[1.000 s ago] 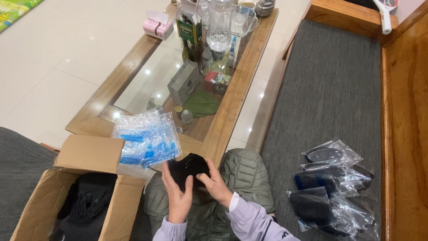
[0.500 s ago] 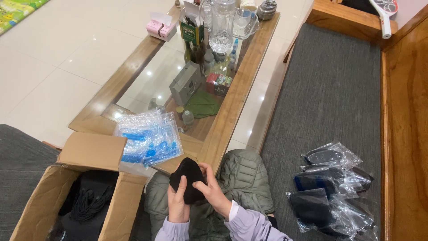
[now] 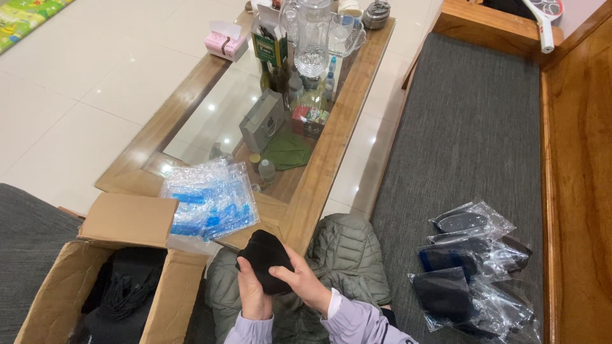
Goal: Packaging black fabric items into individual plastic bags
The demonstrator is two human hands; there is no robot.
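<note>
Both my hands hold a black cloth item [image 3: 262, 255] over my lap. My left hand [image 3: 253, 295] grips its lower left side and my right hand [image 3: 301, 285] wraps over its right side. Just beyond it, a stack of clear plastic bags with blue print [image 3: 210, 200] lies on the near corner of the glass-topped wooden table [image 3: 319, 172]. An open cardboard box [image 3: 127, 223] with more black cloth items [image 3: 124, 290] stands to my left. Several bagged black items [image 3: 475, 267] lie on the grey bench cushion to my right.
The table carries a glass jug [image 3: 313, 35], bottles, a green box [image 3: 270, 48], a grey box [image 3: 262, 120] and a pink tissue box [image 3: 224, 43]. The wooden bench [image 3: 577, 159] has a grey cushion [image 3: 472, 121]. White tiled floor [image 3: 83, 89] lies to the left.
My hands have kept turning and pressing the black cloth item into a more compact shape, staying over my lap. The camera has shifted slightly.
</note>
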